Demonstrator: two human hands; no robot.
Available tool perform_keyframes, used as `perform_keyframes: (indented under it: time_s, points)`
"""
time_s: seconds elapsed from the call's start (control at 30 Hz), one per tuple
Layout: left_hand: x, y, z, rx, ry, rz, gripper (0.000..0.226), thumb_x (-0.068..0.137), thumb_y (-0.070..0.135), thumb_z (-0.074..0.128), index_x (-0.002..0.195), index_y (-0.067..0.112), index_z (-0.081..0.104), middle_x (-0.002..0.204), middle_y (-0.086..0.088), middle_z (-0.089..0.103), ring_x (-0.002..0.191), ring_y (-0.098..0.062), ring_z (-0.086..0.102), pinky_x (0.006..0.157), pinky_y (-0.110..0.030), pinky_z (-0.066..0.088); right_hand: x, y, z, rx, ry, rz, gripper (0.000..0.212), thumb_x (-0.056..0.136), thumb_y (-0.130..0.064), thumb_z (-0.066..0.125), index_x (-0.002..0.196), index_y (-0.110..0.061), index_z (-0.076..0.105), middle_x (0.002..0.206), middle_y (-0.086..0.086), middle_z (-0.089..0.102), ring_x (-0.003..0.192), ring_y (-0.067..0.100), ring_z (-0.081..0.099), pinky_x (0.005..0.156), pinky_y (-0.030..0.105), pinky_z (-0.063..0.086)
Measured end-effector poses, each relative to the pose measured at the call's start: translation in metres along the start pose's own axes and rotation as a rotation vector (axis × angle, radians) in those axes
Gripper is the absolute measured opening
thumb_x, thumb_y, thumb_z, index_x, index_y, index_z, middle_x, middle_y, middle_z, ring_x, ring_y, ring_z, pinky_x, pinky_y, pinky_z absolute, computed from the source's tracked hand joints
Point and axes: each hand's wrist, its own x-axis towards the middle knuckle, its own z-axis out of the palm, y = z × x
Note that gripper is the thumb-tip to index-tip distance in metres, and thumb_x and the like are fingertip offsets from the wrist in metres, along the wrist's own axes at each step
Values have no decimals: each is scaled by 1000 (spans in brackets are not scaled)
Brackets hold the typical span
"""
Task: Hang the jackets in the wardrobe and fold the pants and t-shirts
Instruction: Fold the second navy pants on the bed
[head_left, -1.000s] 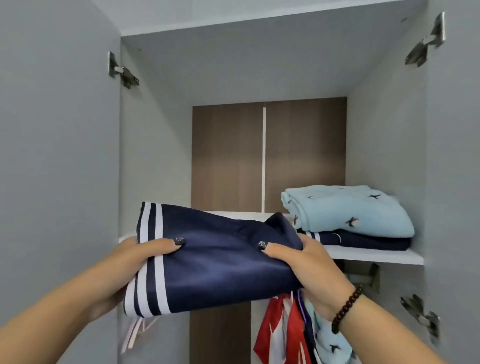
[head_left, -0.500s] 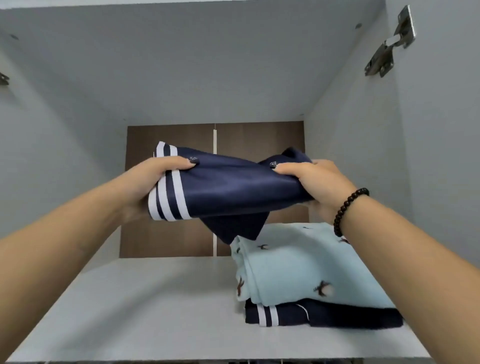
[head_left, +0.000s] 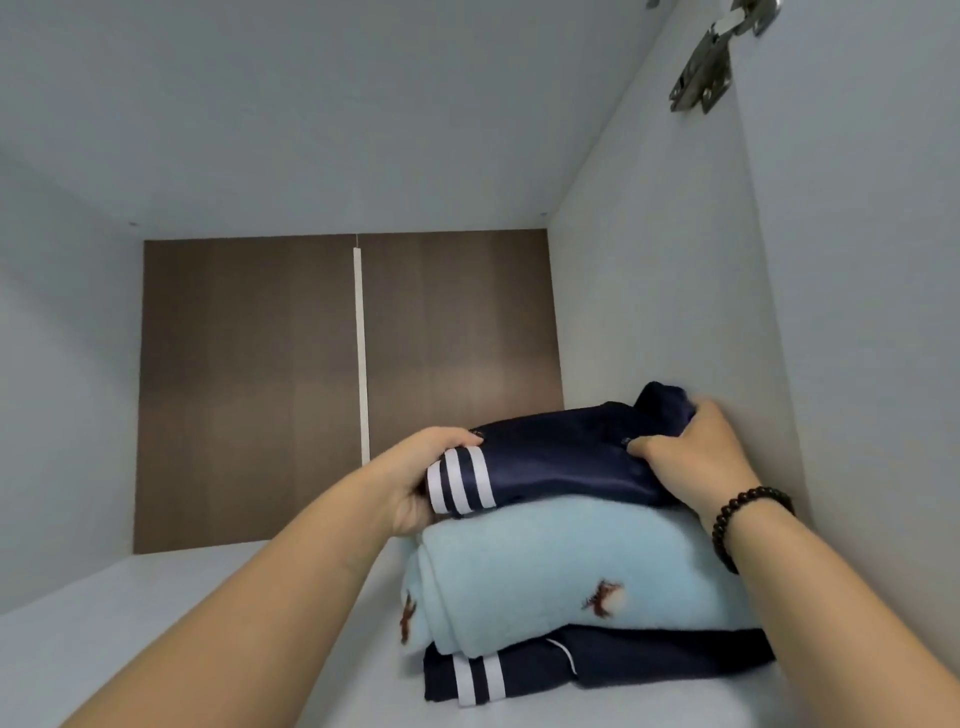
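Folded navy garment (head_left: 550, 462): lying at centre right of the frame, on top of the pile, its 2 white stripes facing the left hand.
Left hand (head_left: 421, 488): gripping the striped end, thumb curling over the top edge, the other fingers tucking out of sight beneath it.
Right hand (head_left: 691, 457): gripping the far right end, thumb pressing on top and fingers curling round a bunched fold next to the side wall; a dark bead bracelet (head_left: 748, 519) is circling the wrist.
Wardrobe shelf (head_left: 156, 649): holding 1 pile of 3 folded pieces at the lower right.
Pile: the navy garment is resting on a light blue fleece (head_left: 571, 571), which is lying on another striped navy piece (head_left: 571, 670).
Hidden: the right forearm is covering the pile's right side; the fleece's small brown motifs are blurring.
Upper right: a metal hinge (head_left: 706, 73) is partly cut off.
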Motion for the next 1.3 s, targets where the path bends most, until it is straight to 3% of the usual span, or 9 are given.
perform_keyframes:
  time_s: [0.13,0.23,0.37,0.43,0.5,0.6,0.93,1.1,1.3]
  points:
    - [-15,4,5,100,7,13,10,91,14,57,93,5,60,69,-11,62,56,-21,63,54,-30,57,-9,-24,-10,-176,-29,-48,77,83,-14,65,144,-14,18,116,12,49,98,31,52,79,34,45]
    - [-32,9,12,438,131,-8,27,93,30,57,109,8,59,87,-8,68,72,-21,66,64,-31,58,-20,-31,-7,-384,-28,-40,90,84,-25,66,149,-16,5,146,15,27,127,36,38,101,43,38]
    - [-36,17,27,1105,407,160,61,93,52,47,137,13,32,133,-14,44,111,-32,56,85,-36,49,-39,-32,6,-745,203,-495,85,86,-45,58,150,-26,7,156,9,10,142,29,9,112,51,12]
    - [-37,0,39,1290,283,253,42,98,51,33,124,18,39,129,-13,40,115,-32,52,94,-38,42,-45,-24,13,-636,43,-522,71,90,-52,49,149,-33,15,155,0,20,144,20,9,114,50,2]
    - [-35,-30,45,1251,206,305,39,100,50,25,117,20,44,131,-10,41,125,-31,43,102,-41,36,-46,-4,19,-628,-108,-392,58,93,-59,36,145,-35,30,150,-7,32,144,16,13,116,47,-1]
    - [-27,-57,45,1073,329,338,67,96,59,24,152,24,18,159,-1,19,144,-25,23,114,-44,24,-43,25,23,-643,-121,-328,60,91,-66,28,140,-35,40,149,-13,35,144,13,12,118,43,0]
    - [-19,-71,36,986,350,418,66,96,59,30,154,31,17,162,5,12,148,-16,15,119,-40,19,-36,44,36,-665,-91,-350,63,92,-63,23,146,-31,30,154,-9,27,146,16,7,119,42,1]
    - [-63,-48,10,1039,227,361,61,98,52,38,153,32,20,156,5,31,145,-20,23,109,-28,23,-59,50,19,-579,-68,-473,61,95,-52,39,145,-19,34,153,-1,32,146,20,13,119,38,9]
    - [-154,-50,-20,1232,187,287,60,102,45,33,155,22,15,161,0,18,149,-25,14,117,-34,15,-131,37,-7,-459,-213,-380,75,94,-50,46,151,-9,17,159,5,11,146,20,12,117,34,17]
